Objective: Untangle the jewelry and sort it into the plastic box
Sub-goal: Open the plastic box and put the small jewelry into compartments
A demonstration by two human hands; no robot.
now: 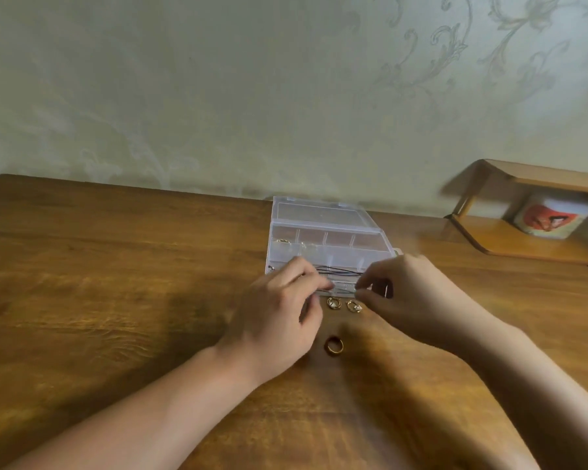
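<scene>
Both hands, left [279,310] and right [404,296], pinch the dark cord [340,271] taut over the plastic box [323,232], apparently to work out tangles.

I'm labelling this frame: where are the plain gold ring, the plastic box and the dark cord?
plain gold ring [334,346], head view, on its band.
plastic box [323,214], head view, on its open lid.
dark cord [340,270], head view, on the strands between the hands.

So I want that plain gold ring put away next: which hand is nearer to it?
Left. The left hand lies just beside the gold ring, on its left; the right hand is farther off, up by the plastic box.
</scene>
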